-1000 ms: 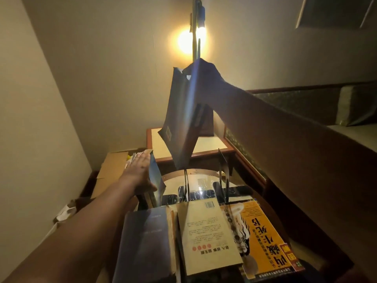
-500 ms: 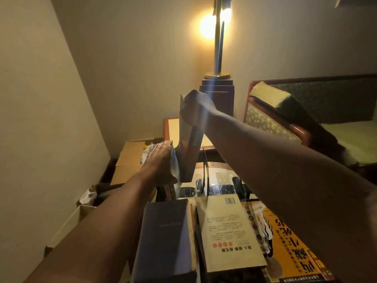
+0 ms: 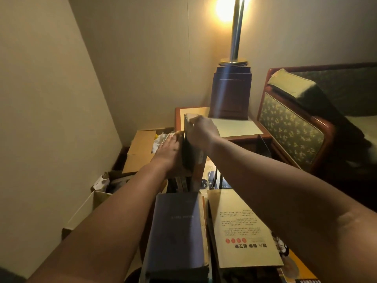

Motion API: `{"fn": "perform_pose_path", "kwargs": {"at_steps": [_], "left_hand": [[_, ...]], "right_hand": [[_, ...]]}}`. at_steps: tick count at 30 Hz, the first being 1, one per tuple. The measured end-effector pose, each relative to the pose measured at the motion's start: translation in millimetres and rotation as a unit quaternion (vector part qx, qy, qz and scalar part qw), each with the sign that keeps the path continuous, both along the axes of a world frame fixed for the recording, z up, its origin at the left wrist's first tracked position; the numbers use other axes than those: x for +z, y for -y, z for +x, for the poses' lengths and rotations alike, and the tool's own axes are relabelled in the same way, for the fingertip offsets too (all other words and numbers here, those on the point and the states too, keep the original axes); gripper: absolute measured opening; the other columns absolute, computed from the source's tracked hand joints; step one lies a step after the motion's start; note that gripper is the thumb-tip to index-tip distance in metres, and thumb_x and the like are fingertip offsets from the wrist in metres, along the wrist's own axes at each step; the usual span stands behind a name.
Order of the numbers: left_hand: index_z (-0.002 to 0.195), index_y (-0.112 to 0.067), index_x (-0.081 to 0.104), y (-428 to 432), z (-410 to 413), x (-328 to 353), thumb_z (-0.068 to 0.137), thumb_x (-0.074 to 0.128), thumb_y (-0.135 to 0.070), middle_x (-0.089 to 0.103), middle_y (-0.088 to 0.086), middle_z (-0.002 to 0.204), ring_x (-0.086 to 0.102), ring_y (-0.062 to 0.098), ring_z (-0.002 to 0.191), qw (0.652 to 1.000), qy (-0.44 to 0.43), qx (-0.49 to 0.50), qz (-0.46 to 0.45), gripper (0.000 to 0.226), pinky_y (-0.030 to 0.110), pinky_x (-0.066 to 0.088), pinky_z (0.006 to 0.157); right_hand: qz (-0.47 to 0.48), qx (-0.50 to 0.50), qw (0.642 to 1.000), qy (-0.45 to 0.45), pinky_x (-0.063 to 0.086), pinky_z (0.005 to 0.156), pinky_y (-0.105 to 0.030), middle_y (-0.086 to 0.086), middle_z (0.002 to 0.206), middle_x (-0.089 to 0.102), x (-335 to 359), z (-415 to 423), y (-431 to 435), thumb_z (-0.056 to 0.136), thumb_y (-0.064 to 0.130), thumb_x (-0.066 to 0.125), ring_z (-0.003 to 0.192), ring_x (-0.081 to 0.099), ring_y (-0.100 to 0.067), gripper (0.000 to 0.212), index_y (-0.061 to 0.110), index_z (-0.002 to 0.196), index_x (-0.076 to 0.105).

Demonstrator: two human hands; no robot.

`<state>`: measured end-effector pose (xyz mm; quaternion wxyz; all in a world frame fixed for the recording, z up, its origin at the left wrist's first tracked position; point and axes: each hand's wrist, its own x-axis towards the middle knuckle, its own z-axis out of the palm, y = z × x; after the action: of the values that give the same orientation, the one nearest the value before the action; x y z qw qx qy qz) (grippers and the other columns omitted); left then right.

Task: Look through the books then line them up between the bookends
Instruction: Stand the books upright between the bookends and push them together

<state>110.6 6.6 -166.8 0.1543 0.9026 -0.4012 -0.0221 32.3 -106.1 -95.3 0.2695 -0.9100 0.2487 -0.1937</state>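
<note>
My right hand [image 3: 201,132] grips the top of a dark upright book [image 3: 190,158] that stands on edge at the far side of the small table. My left hand [image 3: 170,153] lies flat against the left face of the standing books, fingers straight. A thin bookend [image 3: 218,178] shows just right of the book. In front lie a dark blue book [image 3: 177,227], a tan book with red dots [image 3: 240,227] and a yellow book [image 3: 293,266], all flat.
A lamp on a dark wooden base [image 3: 230,92] stands on a side table [image 3: 234,127] behind. Cardboard boxes [image 3: 140,150] sit on the floor at the left. A patterned wooden armchair [image 3: 295,127] is at the right.
My right hand has brought the dark book down from high in front of the lamp and set it upright beside my left hand. My left hand stayed against the standing books.
</note>
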Motion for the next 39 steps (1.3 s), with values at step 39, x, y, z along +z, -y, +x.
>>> {"fn": "perform_pose_path", "kwargs": {"at_steps": [39], "left_hand": [[0.156,-0.013,0.001,18.5,-26.4,33.1,0.075,0.077,-0.048,-0.005,0.012,0.164,-0.009,0.029,0.150,0.995,0.005,0.042,0.085,0.117,0.046,0.007,0.120]], "right_hand": [[-0.043,0.035,0.985,-0.161,0.025,0.117,-0.047,-0.008,0.156,0.034,-176.2,-165.5,22.0,0.095,0.058,0.051,0.146,0.026,-0.029,0.062,0.025,0.146,0.040]]}}
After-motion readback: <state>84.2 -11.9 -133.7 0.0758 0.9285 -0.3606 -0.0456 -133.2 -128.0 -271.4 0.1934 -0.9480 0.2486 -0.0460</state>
